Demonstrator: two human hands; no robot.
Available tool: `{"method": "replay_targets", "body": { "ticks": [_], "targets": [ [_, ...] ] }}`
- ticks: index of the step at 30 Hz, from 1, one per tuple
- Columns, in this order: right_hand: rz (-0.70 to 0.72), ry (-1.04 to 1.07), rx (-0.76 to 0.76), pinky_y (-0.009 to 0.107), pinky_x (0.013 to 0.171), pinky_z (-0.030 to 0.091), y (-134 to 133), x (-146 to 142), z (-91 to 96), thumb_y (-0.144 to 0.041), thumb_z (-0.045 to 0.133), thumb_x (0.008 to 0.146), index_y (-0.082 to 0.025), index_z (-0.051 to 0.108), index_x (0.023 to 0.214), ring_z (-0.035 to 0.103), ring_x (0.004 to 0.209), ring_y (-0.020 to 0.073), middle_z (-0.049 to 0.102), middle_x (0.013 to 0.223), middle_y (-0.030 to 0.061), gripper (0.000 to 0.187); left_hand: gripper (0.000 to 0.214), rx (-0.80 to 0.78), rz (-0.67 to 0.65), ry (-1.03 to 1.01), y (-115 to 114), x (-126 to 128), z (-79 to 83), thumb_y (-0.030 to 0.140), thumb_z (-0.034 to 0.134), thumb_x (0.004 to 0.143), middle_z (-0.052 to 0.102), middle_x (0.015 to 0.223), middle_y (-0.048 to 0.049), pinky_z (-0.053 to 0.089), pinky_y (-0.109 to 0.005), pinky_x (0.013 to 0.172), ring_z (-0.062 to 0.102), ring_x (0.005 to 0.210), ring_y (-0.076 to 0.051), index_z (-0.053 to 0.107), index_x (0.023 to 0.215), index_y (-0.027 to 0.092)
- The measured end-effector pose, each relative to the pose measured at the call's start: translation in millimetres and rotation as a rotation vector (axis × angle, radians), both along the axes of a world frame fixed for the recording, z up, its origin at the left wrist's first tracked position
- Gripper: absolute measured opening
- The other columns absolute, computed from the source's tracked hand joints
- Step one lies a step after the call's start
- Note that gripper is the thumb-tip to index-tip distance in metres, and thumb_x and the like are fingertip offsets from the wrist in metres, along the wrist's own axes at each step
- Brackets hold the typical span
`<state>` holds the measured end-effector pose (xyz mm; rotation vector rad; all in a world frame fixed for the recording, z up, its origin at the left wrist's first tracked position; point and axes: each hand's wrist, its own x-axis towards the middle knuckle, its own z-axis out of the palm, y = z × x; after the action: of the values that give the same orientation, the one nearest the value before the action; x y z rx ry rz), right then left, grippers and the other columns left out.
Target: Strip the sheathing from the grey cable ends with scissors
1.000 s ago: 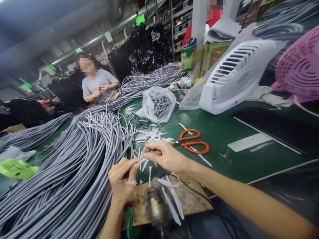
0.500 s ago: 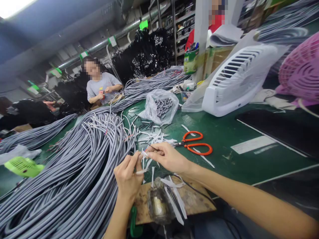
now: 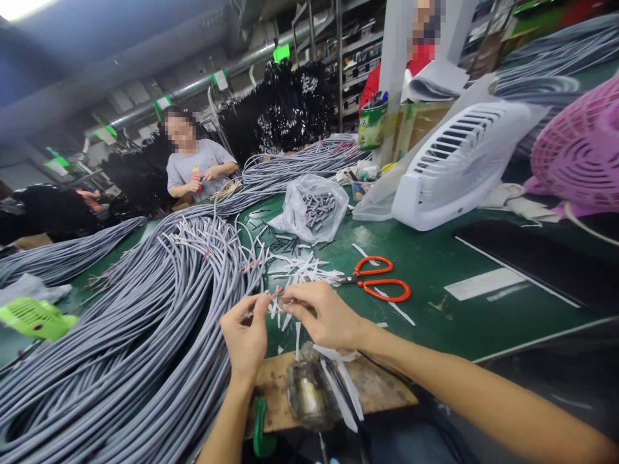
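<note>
My left hand [image 3: 246,332] pinches thumb against fingers at the end of a cable, where thin red and blue wires [image 3: 276,293] stick out. From the other side my right hand [image 3: 331,316] is closed at those wires, its fingertips almost meeting the left ones; the exact grip is partly hidden. Just beyond the hands lie white paper-like strips [image 3: 302,267]. Scissors with orange handles [image 3: 384,290] rest on the green table to the right. Below the hands a small metal motor-like device [image 3: 309,393] sits on a wooden board [image 3: 387,390], with more white strips beside it.
Large bundles of grey cable [image 3: 159,335] fill the left side. A clear bag of short grey tubes [image 3: 314,209] stands behind the strips. At right are a white fan [image 3: 464,167], a pink fan [image 3: 578,145] and a black mat [image 3: 522,258]. A co-worker [image 3: 200,164] is across the table.
A white strip hanging at my fingers is no longer seen there, and the red and blue wires now show. My right hand's fingers are more arched. The view has shifted slightly.
</note>
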<state>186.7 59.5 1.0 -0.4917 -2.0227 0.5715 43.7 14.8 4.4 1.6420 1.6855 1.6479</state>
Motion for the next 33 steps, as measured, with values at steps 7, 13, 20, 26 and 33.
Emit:
{"method": "replay_targets", "body": {
  "ticks": [7, 13, 20, 26, 33],
  "targets": [
    [0.019, 0.057, 0.016, 0.020, 0.049, 0.037, -4.9, -4.4, -7.5, -0.017, 0.044, 0.084, -0.014, 0.060, 0.076, 0.050, 0.050, 0.0098, 0.061, 0.062, 0.0022, 0.018, 0.027, -0.065, 0.038, -0.074, 5.2, 3.0, 1.1, 0.036, 0.060, 0.070, 0.057, 0.050, 0.0000, 0.039, -0.019, 0.045, 0.050, 0.047, -0.010, 0.064, 0.058, 0.012],
    [-0.173, 0.114, -0.251, 0.018, 0.041, 0.029, -0.7, -9.2, -6.6, -0.035, 0.058, 0.079, -0.014, 0.066, 0.077, 0.038, 0.039, 0.0059, 0.056, 0.053, -0.0024, 0.023, 0.029, -0.202, -0.121, -0.198, 3.6, -0.3, 4.7, 0.042, 0.060, 0.070, 0.050, 0.046, 0.0042, 0.035, -0.017, 0.039, 0.043, 0.039, -0.007, 0.065, 0.075, 0.013],
    [-0.244, -0.034, 0.214, 0.021, 0.051, 0.031, 3.9, -7.4, -18.7, -0.013, 0.046, 0.083, -0.015, 0.061, 0.065, 0.050, 0.051, 0.0101, 0.059, 0.056, 0.0013, 0.023, 0.018, -0.178, -0.164, 0.174, -0.9, -15.6, 6.5, 0.028, 0.059, 0.073, 0.067, 0.065, -0.0046, 0.046, -0.022, 0.051, 0.060, 0.056, -0.014, 0.070, 0.073, 0.014],
    [-0.085, -0.143, 0.148, 0.022, 0.047, 0.021, 9.3, 2.0, -14.1, -0.013, 0.051, 0.075, -0.015, 0.049, 0.049, 0.035, 0.045, 0.0074, 0.044, 0.047, -0.0034, 0.026, 0.027, 0.002, -0.290, 0.680, 0.5, -16.3, -3.2, 0.009, 0.046, 0.078, 0.062, 0.066, -0.0041, 0.046, -0.021, 0.056, 0.058, 0.059, -0.013, 0.071, 0.077, 0.017],
    [0.221, 0.002, -0.595, 0.019, 0.044, 0.028, 25.5, 1.9, -4.7, -0.032, 0.056, 0.074, -0.013, 0.054, 0.054, 0.036, 0.044, 0.0066, 0.046, 0.047, -0.0038, 0.028, 0.019, 0.002, -0.336, 0.293, -4.4, -14.3, 3.4, 0.023, 0.055, 0.078, 0.062, 0.057, -0.0023, 0.042, -0.020, 0.047, 0.055, 0.050, -0.011, 0.071, 0.071, 0.015]
  ]
}}
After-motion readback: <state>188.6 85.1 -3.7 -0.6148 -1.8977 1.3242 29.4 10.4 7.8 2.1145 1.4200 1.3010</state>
